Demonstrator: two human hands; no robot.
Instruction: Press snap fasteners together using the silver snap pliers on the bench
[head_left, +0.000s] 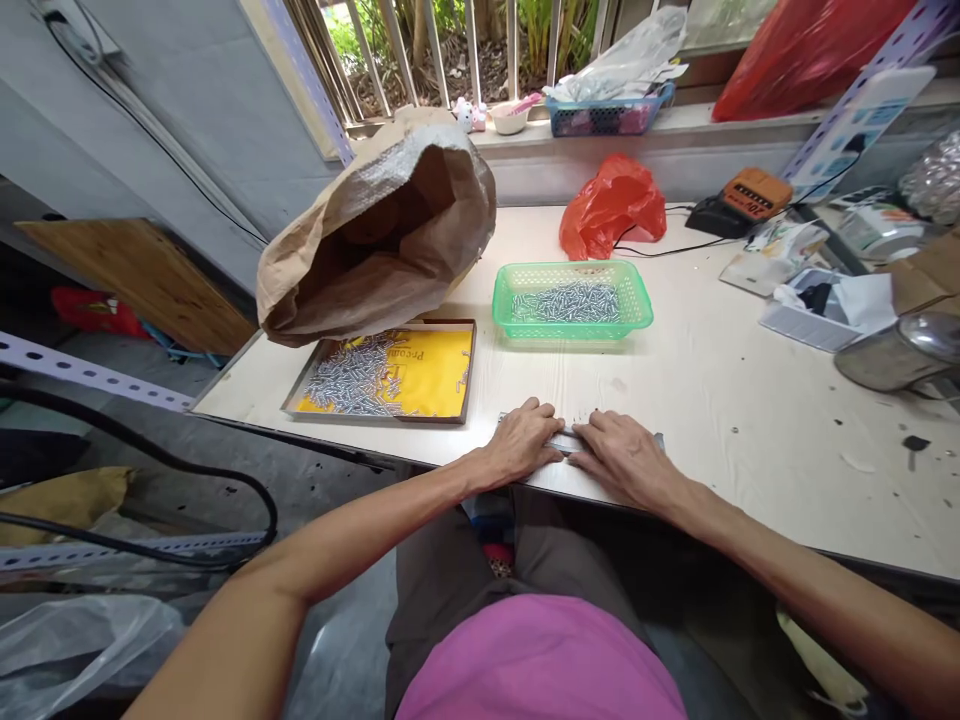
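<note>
At the table's front edge lies a narrow grey metal bar point(564, 441), its ends showing beyond my hands. My left hand point(526, 440) is closed on its left part, fingers bent over the top. From the other side my right hand point(621, 455) grips the right part, thumb at the near side. A short stretch of the bar shows between the hands; the rest is mostly covered. Beyond them stands a green plastic basket point(571, 332) with many small metal pins point(577, 302). To the left, a shallow tray point(471, 370) with a yellow bottom holds a heap of similar pins point(349, 380).
A large open brown paper sack point(375, 240) leans over the tray's back edge. Behind the basket are a red plastic bag point(611, 210) and an orange-black battery point(750, 195) with a cable. A white bin point(810, 320) and metal container point(900, 350) stand at right.
</note>
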